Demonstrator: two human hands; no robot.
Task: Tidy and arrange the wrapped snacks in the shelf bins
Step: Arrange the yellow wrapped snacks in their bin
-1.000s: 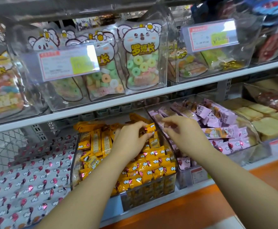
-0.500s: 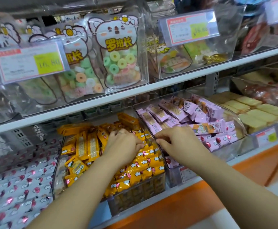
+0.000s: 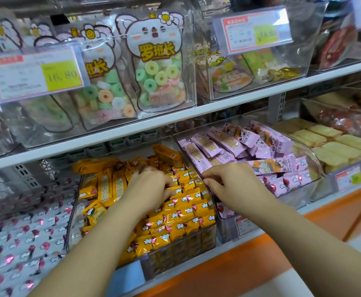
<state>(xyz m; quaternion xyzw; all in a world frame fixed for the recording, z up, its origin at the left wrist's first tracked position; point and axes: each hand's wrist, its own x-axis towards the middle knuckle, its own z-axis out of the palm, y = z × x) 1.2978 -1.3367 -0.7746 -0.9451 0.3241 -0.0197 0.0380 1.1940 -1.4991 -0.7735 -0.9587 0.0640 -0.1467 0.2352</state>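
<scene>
Low at 6 o'clock, a clear plastic bin (image 3: pixel 73 213) held yellow-orange wrapped snacks (image 3: pixel 181 213). The left hand (image 3: pixel 151 187) lay on them, fingers bent down, grip unclear. At its 3 o'clock, the right hand (image 3: pixel 233 185) curled its fingers over the rim of the pink wrapped snacks' (image 3: pixel 218 144) bin.

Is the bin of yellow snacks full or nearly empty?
Full: yellow snacks are heaped up to the clear bin's rim.

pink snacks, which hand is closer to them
Right. The right hand is at the left edge of the pink snacks; the left hand rests on the yellow snacks, further left.
</scene>
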